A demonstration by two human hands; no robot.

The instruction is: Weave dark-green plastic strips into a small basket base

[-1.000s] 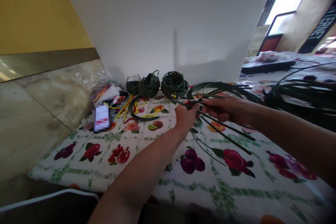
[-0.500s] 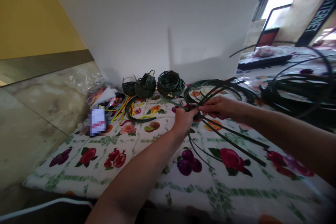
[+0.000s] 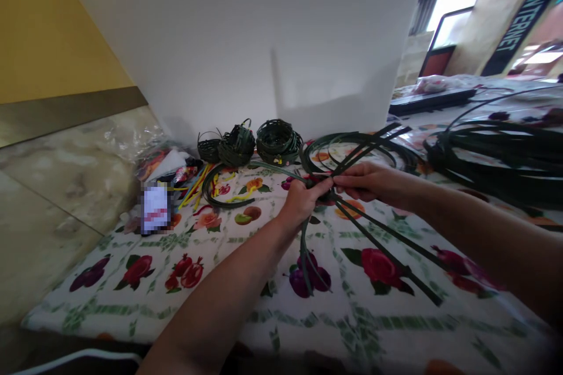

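Dark green flat strips (image 3: 382, 246) cross one another between my two hands above the table, their loose ends fanning out toward me, to the right and to the back. My left hand (image 3: 303, 198) is closed, its thumb pressed on the crossing. Close beside it, my right hand (image 3: 361, 183) pinches a strip with thumb and fingertips. The crossing itself is mostly covered by my fingers. Beyond the hands lies a loose coil of the same green strip (image 3: 336, 139), and small woven green baskets (image 3: 279, 140) stand against the white panel.
The table has a fruit-and-flower cloth (image 3: 145, 310). A large coil of green strip (image 3: 492, 158) lies at the right. At the left are yellow strips (image 3: 196, 187), a smaller curled strip (image 3: 206, 187), plastic bags (image 3: 132, 140) and a blurred white packet (image 3: 155, 209). A white panel (image 3: 246, 41) rises behind.
The strip ends hanging toward me have swung left and closer together. Both hands stay at the crossing with similar grips. The whole view has shifted slightly.
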